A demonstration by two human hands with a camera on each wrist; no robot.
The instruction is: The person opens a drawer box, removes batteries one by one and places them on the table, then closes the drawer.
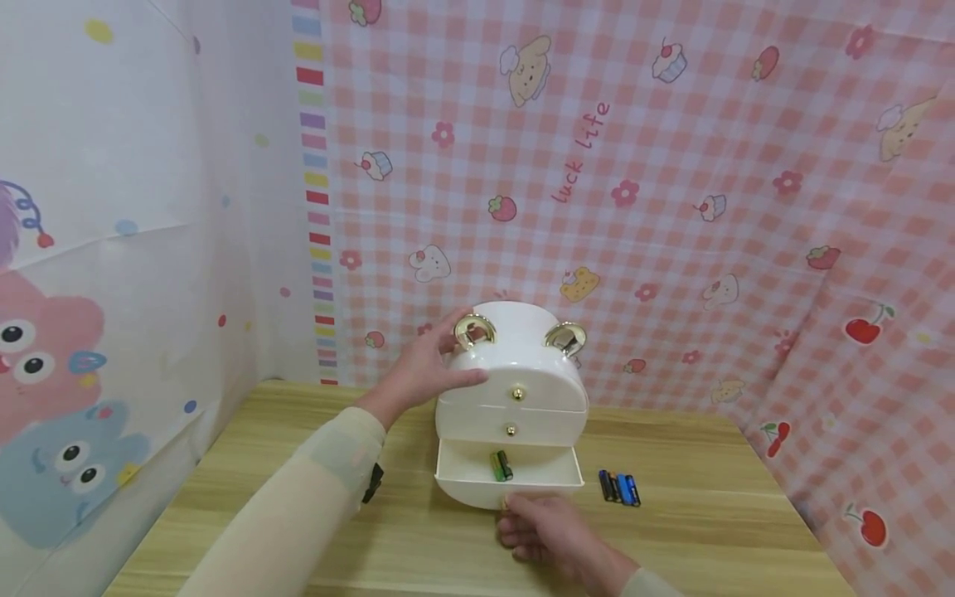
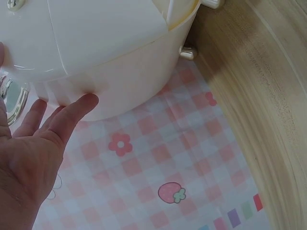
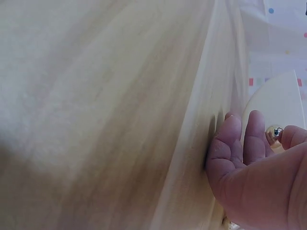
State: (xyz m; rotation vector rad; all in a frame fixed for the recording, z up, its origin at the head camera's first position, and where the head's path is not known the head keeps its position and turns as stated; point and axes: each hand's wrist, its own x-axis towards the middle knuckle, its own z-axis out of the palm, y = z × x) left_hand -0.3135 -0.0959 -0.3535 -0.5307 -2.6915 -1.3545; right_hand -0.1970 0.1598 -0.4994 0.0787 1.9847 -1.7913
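Pink checked cloth (image 1: pixel 656 240), printed with strawberries, cupcakes and flowers, hangs behind the wooden table (image 1: pixel 709 473), and a white cloth (image 1: pixel 142 166) with cartoon figures hangs at my left. On the table, straight ahead of me, stands a white box (image 1: pixel 515 365) with a rounded top and two gold rings (image 1: pixel 468 319) set on it like ears. Its front carries an upper drawer with a gold knob (image 1: pixel 518 394), a middle drawer with a smaller-looking knob (image 1: pixel 511 430), and a bottom drawer (image 1: pixel 466 491) that stands out toward me while the two above sit closed.

My left hand (image 1: pixel 421 373) rests against the left side of the box, just by the ring there. Its fingers lie fairly straight and spread, their tips touching the smooth wall, and the thumb reaches across the front near the top; I am not curled round anything with it.

With my right hand (image 1: pixel 552 531), low in front of the box, I pinch the bottom knob (image 3: pixel 274 134) between thumb and finger, the other fingers bent beneath.

Inside the bottom drawer lie two green batteries (image 1: pixel 497 466), side by side. Near the drawer's right end, on the table, lies a row of dark and blue batteries (image 1: pixel 625 489), close together.
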